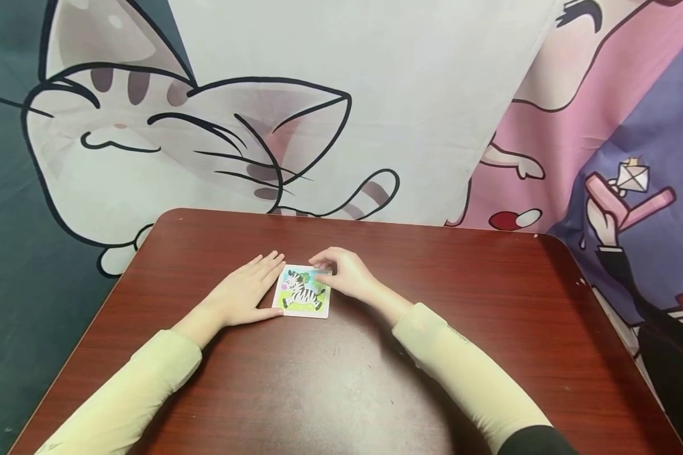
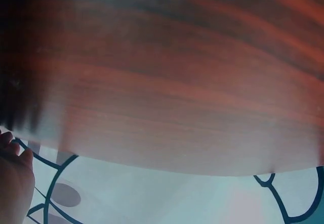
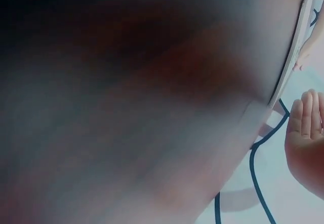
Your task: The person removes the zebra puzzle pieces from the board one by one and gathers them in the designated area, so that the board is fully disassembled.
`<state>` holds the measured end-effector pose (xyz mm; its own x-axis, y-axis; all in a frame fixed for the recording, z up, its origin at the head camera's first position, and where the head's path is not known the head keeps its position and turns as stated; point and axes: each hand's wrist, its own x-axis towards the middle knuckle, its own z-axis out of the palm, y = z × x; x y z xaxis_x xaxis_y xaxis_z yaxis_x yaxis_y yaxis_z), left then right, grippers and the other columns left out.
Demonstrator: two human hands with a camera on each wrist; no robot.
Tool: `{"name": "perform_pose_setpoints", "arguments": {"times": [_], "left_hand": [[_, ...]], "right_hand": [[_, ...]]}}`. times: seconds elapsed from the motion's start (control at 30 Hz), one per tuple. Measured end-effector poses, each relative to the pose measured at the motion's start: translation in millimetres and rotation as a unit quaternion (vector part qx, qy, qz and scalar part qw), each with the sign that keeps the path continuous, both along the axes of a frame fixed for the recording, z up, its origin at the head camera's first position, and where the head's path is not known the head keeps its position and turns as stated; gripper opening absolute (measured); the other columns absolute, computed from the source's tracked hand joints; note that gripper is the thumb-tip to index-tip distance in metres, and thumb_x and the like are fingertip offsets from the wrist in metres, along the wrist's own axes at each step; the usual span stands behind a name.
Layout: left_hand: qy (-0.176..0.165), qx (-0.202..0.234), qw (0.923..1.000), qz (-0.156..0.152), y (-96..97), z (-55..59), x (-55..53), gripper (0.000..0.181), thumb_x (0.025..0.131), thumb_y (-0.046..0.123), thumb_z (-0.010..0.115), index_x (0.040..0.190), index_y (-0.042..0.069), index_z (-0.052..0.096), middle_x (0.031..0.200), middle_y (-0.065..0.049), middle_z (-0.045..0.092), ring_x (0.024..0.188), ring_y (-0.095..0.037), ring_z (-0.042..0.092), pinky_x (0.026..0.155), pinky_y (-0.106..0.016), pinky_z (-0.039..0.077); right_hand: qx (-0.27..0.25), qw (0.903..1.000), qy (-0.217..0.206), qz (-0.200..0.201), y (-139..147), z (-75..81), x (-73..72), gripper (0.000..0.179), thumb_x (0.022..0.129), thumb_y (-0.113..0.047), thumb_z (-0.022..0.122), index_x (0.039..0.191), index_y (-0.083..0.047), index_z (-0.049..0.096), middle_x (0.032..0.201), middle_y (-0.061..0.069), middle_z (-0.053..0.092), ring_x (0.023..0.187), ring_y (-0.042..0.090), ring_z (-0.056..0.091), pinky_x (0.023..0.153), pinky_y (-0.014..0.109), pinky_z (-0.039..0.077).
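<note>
A small square picture board [image 1: 301, 300] with a running zebra and a white border lies flat on the table; its thick pale edge [image 3: 291, 51] shows in the right wrist view. My left hand [image 1: 241, 294] lies along its left side, fingers straight, thumb at the near left corner. Over the far right corner hovers my right hand [image 1: 346, 272], thumb and fingers apart in the head view, nothing visible between them. The right wrist view shows this hand [image 3: 306, 138] with fingers extended side by side. Only a bit of the left hand [image 2: 15, 178] enters the left wrist view.
The brown wood-grain table [image 1: 489, 328] has rounded far corners. Behind it hangs a backdrop [image 1: 421, 114] printed with a cartoon cat and other figures. A dark shape [image 1: 671, 373] stands beyond the table's right edge.
</note>
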<state>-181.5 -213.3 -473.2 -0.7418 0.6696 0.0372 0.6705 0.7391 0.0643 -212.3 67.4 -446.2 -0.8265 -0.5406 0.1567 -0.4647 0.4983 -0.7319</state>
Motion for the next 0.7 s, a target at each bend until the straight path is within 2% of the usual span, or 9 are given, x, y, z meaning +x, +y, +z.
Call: {"name": "perform_pose_setpoints", "arguments": {"times": [0.17, 0.43, 0.57, 0.7], "left_hand": [[0.001, -0.002, 1.0000, -0.001, 0.3, -1.0, 0.2, 0.101, 0.095, 0.064, 0.065, 0.163, -0.005, 0.035, 0.171, -0.022, 0.035, 0.163, -0.035, 0.029, 0.134, -0.051, 0.027], [0.002, -0.014, 0.9999, 0.000, 1.4, -2.3, 1.7, 0.100, 0.097, 0.065, 0.062, 0.164, -0.003, 0.033, 0.173, -0.020, 0.033, 0.164, -0.034, 0.028, 0.134, -0.052, 0.026], [0.004, -0.017, 0.9999, 0.000, 2.7, -1.8, 2.9, 0.101, 0.096, 0.065, 0.062, 0.164, -0.003, 0.032, 0.173, -0.020, 0.032, 0.163, -0.035, 0.028, 0.134, -0.052, 0.026], [-0.009, -0.017, 0.9998, 0.010, 3.3, -0.9, 3.0, 0.104, 0.096, 0.068, 0.061, 0.165, -0.003, 0.030, 0.174, -0.019, 0.029, 0.165, -0.034, 0.025, 0.135, -0.051, 0.025]], "right_hand": [[0.007, 0.9995, -0.032, 0.004, -16, -1.9, -10.9, 0.027, 0.091, -0.006, 0.083, 0.117, -0.001, 0.077, 0.106, 0.012, 0.078, 0.098, 0.024, 0.074, 0.090, 0.027, 0.062], [0.047, 0.9972, -0.052, 0.027, -37, -4.2, -25.1, 0.027, 0.091, -0.010, 0.084, 0.116, -0.003, 0.078, 0.107, 0.010, 0.080, 0.098, 0.020, 0.074, 0.087, 0.018, 0.060], [0.075, 0.9953, -0.043, 0.043, -42, -4.7, -28.0, 0.029, 0.090, -0.013, 0.086, 0.116, -0.004, 0.078, 0.107, 0.009, 0.079, 0.097, 0.019, 0.073, 0.087, 0.018, 0.058], [0.101, 0.9935, -0.023, 0.046, -45, -8.0, -29.6, 0.030, 0.089, -0.015, 0.087, 0.115, -0.006, 0.078, 0.106, 0.007, 0.076, 0.098, 0.018, 0.071, 0.087, 0.020, 0.058]]}}
